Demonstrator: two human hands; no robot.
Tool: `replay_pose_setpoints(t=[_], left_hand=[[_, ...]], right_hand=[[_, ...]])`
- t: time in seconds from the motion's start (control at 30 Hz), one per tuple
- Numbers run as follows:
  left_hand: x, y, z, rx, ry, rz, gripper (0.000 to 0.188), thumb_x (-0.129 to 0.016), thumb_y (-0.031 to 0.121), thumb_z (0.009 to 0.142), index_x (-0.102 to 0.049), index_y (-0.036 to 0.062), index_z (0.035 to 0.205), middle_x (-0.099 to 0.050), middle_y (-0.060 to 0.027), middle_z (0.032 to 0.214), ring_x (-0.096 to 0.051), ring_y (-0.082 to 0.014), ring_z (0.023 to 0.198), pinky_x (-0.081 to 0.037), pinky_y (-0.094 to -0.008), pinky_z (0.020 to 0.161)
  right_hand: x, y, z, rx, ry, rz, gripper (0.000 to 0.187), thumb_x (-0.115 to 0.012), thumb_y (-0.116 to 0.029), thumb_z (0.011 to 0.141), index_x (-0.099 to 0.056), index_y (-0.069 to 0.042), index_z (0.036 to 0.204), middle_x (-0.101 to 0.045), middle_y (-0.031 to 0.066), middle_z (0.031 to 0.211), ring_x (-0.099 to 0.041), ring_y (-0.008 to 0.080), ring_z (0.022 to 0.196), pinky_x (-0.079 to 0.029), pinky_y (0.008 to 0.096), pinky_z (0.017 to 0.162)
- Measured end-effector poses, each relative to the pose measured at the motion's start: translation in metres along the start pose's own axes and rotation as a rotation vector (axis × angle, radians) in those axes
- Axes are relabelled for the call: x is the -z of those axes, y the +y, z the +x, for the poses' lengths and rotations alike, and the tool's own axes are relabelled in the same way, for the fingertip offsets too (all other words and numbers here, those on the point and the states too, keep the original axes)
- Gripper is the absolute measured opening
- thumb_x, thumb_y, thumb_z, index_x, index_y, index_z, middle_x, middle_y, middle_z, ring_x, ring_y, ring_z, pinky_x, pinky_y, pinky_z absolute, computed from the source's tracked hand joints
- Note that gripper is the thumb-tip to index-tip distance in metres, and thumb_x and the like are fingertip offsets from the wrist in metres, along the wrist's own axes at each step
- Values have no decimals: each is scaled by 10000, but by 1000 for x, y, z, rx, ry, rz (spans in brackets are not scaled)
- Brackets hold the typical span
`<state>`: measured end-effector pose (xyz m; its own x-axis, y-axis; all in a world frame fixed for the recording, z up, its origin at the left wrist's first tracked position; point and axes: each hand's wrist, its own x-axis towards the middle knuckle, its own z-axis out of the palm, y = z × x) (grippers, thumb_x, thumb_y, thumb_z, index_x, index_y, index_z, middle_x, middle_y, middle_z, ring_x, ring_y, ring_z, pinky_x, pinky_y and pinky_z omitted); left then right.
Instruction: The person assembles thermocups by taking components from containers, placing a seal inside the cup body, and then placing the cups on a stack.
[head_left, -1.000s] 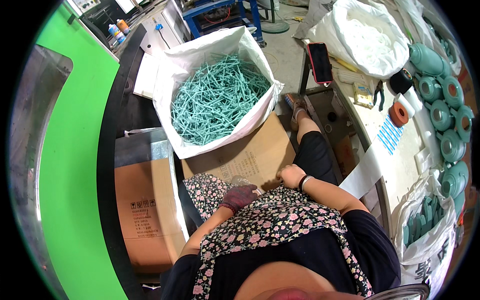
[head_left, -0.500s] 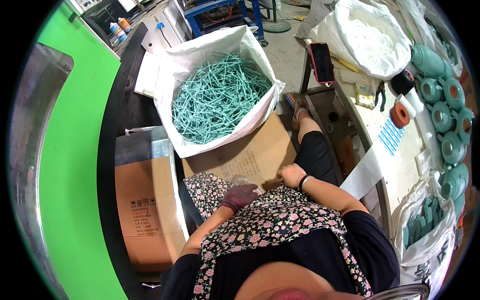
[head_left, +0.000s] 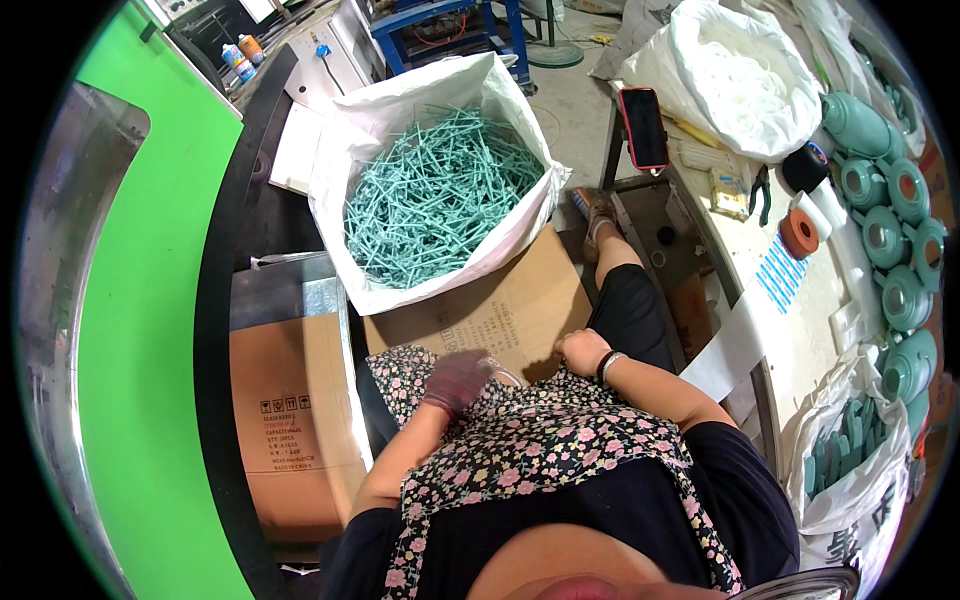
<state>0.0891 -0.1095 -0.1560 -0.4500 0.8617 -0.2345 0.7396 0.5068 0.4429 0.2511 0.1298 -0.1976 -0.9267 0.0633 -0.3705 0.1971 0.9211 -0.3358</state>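
Note:
My left hand [head_left: 456, 384] wears a dark red glove and lies over the flowered apron [head_left: 560, 440] on my lap. Motion smears its fingers, and a pale strip shows beside them. My bare right hand [head_left: 582, 352] is closed at the apron's upper edge, a dark band and a bracelet at its wrist; what its fingers hold, if anything, is hidden. Just beyond both hands a cardboard sheet or box flap [head_left: 490, 325] spreads out. On its far side stands a white woven sack [head_left: 400, 298], full of thin teal plastic sticks [head_left: 440, 195].
To the right, a worktable [head_left: 735, 235] bears a phone on a stand [head_left: 643, 128], pliers [head_left: 762, 195], an orange tape roll [head_left: 799, 234], a bag of white rings [head_left: 735, 85] and several teal round parts [head_left: 885, 235]. Left are a cardboard box [head_left: 290, 400] and a green panel [head_left: 150, 260].
My gloved left hand has shifted a little to the left and away from me, and is now blurred. The right hand has stayed in place.

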Motion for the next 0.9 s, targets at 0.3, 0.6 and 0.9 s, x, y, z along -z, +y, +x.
replay_pose_setpoints(t=[0.3,0.6,0.9], left_hand=[[126,-38,-46,684,54,259,838,-682,580,673,-509,44,1294,-521,-202,1323,-546,-330,1173,-427,-388,988],[111,-57,-61,670,93,37,481,-600,316,773,-571,115,1208,-626,-212,1130,-595,-342,1079,-455,-407,914],[105,-79,-147,937,392,137,384,-499,189,836,-573,109,1204,-602,-214,1178,-579,-378,1086,-456,-441,918]], right_hand=[[2,0,0,7,10,25,163,-569,-135,788,-666,-142,918,-676,95,967,-626,271,975,-446,411,852],[-3,4,0,34,53,38,183,-568,-150,792,-670,-123,941,-674,122,963,-629,291,973,-470,422,837],[0,7,-5,-28,134,107,191,-561,-148,801,-668,-102,954,-685,144,942,-646,314,925,-485,428,816]])
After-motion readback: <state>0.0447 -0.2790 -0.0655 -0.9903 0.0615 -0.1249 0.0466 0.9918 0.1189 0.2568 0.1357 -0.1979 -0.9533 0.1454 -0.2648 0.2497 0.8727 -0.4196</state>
